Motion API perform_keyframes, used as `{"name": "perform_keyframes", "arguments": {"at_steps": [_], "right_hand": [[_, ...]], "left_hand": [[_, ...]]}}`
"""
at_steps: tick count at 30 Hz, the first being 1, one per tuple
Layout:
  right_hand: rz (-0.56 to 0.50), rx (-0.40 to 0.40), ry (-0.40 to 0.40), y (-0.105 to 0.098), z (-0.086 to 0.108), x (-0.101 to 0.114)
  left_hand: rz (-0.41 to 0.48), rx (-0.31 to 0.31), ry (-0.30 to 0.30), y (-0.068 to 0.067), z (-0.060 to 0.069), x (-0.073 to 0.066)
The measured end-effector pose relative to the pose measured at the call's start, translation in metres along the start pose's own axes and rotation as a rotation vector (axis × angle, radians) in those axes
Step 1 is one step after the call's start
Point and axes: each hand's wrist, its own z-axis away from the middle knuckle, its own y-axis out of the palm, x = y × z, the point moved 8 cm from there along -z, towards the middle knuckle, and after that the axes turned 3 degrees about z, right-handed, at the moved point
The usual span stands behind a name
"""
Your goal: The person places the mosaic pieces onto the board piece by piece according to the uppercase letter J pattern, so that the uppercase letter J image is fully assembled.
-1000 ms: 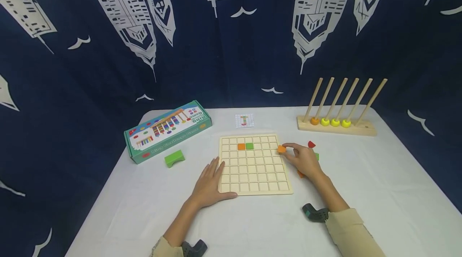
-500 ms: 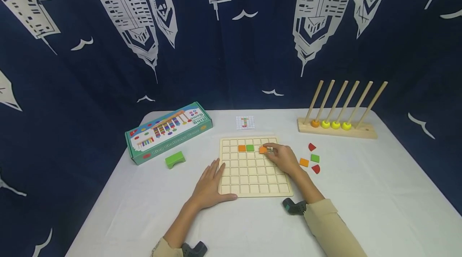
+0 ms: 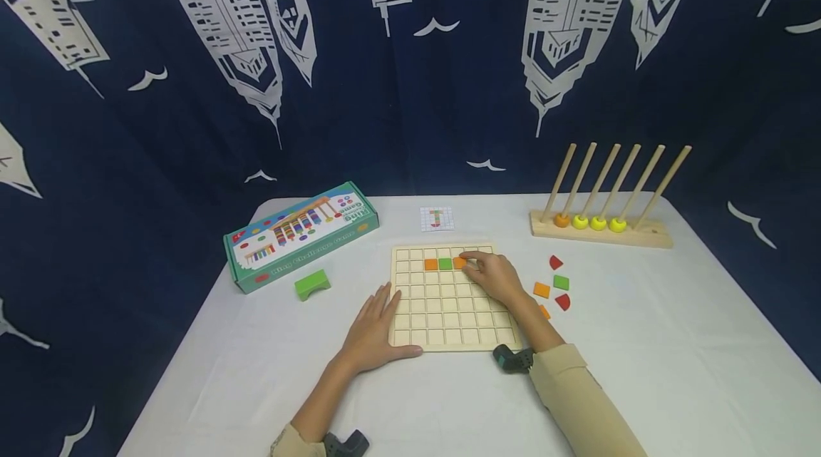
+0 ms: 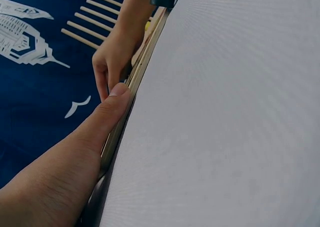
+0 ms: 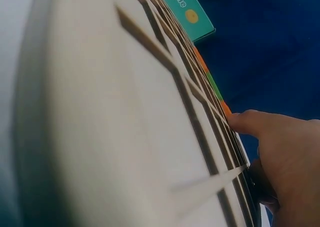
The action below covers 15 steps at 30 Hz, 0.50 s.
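Note:
A wooden grid board [image 3: 442, 320] lies on the white table in the head view. My left hand [image 3: 370, 334] rests along its left edge with fingers spread, the thumb at the front corner. Near the board's top, my right hand [image 3: 495, 277] pinches an orange square tile [image 3: 458, 264] by its right side. That tile sits at the right of a green tile [image 3: 445, 264], which has another orange tile [image 3: 431, 264] on its left. In the right wrist view, the right thumb [image 5: 245, 122] touches the orange tile's end of this row.
Loose red, green and orange pieces [image 3: 561, 283] lie right of the board, one partly behind the right forearm. A pattern card [image 3: 437, 219] is behind the board. A green arch block [image 3: 312, 284] and game box [image 3: 301, 236] stand left; a peg rack [image 3: 599, 229] stands back right.
My right hand has carried the orange tile leftward from beyond the board's right edge to the spot beside the green tile. The left hand has stayed on the board.

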Motion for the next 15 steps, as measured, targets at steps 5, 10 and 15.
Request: {"name": "perform_keyframes", "arguments": {"at_steps": [5,10,15], "right_hand": [[0.004,-0.017,-0.015,0.001,0.000,0.002],[-0.037,-0.036,0.025,-0.003,0.005,-0.002],[-0.068,-0.061,0.034,-0.018,0.017,-0.010]], "left_hand": [[0.000,0.001,-0.002,-0.001,0.000,0.001],[-0.004,0.006,-0.004,0.000,0.000,0.001],[-0.001,0.003,0.001,0.000,0.000,0.001]]}}
